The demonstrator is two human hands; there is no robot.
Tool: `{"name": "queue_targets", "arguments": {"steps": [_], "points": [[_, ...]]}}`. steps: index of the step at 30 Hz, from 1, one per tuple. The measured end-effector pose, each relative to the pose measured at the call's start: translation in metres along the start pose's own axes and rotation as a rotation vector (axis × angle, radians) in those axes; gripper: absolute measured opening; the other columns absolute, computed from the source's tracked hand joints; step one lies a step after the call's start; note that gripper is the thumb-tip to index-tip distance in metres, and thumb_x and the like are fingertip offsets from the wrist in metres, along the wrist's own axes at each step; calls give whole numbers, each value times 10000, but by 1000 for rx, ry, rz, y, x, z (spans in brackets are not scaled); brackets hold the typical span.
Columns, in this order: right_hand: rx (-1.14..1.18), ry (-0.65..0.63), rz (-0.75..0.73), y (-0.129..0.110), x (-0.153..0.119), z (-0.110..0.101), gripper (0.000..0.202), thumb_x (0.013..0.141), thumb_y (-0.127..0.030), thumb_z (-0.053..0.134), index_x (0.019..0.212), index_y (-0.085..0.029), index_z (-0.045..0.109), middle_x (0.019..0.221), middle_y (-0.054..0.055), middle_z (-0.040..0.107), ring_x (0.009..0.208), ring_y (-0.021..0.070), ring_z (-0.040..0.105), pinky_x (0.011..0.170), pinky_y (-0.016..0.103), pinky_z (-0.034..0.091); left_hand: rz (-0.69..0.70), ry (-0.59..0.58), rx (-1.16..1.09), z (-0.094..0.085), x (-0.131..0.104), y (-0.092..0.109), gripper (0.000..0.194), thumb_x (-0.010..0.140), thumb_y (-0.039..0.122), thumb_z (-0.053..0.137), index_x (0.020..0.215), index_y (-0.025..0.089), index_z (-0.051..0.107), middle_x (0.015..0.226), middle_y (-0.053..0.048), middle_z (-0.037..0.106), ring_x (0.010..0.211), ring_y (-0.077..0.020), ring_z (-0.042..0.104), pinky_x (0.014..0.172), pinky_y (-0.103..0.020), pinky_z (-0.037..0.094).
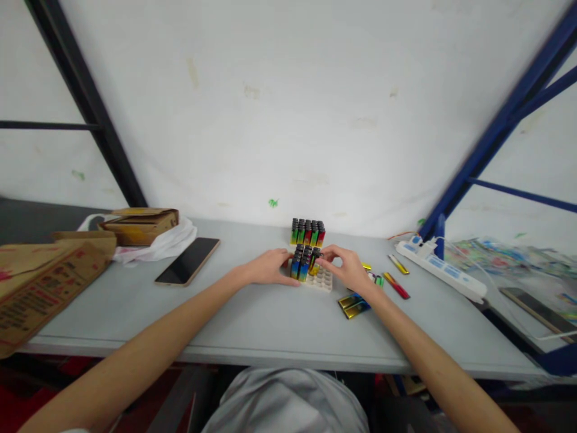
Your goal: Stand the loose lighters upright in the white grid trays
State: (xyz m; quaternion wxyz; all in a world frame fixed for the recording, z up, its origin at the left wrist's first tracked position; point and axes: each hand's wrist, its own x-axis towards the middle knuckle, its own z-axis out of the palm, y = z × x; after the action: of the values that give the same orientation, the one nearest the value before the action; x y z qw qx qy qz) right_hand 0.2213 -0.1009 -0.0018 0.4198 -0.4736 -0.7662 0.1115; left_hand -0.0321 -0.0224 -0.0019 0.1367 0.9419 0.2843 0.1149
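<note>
A pale tray [325, 280] with rows of round holes lies on the grey table. Blue lighters [299, 268] with black tops stand upright in its left part. My left hand [270, 267] is at the tray's left side, thumb and fingers spread apart around the corner of the lighters. At the tray's right, my right hand [345, 264] pinches the black top of a yellow lighter [314, 266], which leans slightly beside the blue ones. Behind the tray stands a full block of green and red lighters [308, 232].
Loose lighters [354, 305] lie under and beside my right forearm, with a red one [396, 285] further right. A phone [188, 261], an open carton [58, 276] and a small box [142, 228] on a white bag are left. A power strip [442, 269] lies at the right.
</note>
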Motion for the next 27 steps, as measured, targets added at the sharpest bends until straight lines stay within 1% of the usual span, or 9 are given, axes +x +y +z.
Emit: {"name": "queue_targets", "arguments": {"steps": [6, 13, 17, 20, 23, 27], "points": [[-8, 9, 2, -1, -1, 1, 283, 930, -471, 647, 976, -195, 685, 825, 39, 734, 717, 177, 657, 704, 293, 512, -12, 0, -11, -1, 0, 0, 653, 731, 734, 693, 1020, 149, 667, 949, -84, 680, 830, -257, 621, 731, -325, 460], [-7, -29, 0, 2, -3, 2, 287, 934, -483, 642, 982, -204, 682, 822, 31, 739, 723, 177, 666, 700, 288, 507, -20, 3, -25, -1, 0, 1, 637, 724, 725, 704, 995, 150, 667, 941, -81, 677, 844, -259, 611, 747, -334, 465], [-38, -28, -3, 0, -1, 0, 301, 930, -496, 643, 966, -204, 704, 787, 32, 729, 688, 180, 647, 685, 295, 505, -31, 7, -36, 0, 0, 0, 640, 709, 726, 713, 999, 157, 675, 948, -81, 681, 838, -257, 616, 748, -334, 471], [-67, -20, -50, -1, 0, -3, 317, 935, -500, 638, 956, -196, 726, 813, 52, 733, 691, 184, 639, 694, 306, 505, -18, 13, -36, 1, 0, -1, 649, 715, 732, 705, 1015, 157, 675, 960, -84, 683, 847, -259, 620, 756, -331, 473], [-87, -38, -103, 1, 0, -6, 328, 947, -498, 625, 977, -194, 744, 859, 69, 741, 721, 188, 645, 719, 312, 510, -10, 5, -19, 0, 0, -1, 653, 728, 739, 693, 1015, 154, 669, 962, -86, 681, 848, -258, 618, 751, -327, 469], [-104, -50, -79, 5, 0, -7, 352, 954, -518, 608, 1014, -204, 757, 872, 72, 755, 702, 187, 639, 720, 311, 518, -4, -11, 5, -1, 0, 0, 657, 746, 740, 680, 1015, 141, 657, 959, -93, 673, 834, -258, 616, 729, -328, 464]]}}
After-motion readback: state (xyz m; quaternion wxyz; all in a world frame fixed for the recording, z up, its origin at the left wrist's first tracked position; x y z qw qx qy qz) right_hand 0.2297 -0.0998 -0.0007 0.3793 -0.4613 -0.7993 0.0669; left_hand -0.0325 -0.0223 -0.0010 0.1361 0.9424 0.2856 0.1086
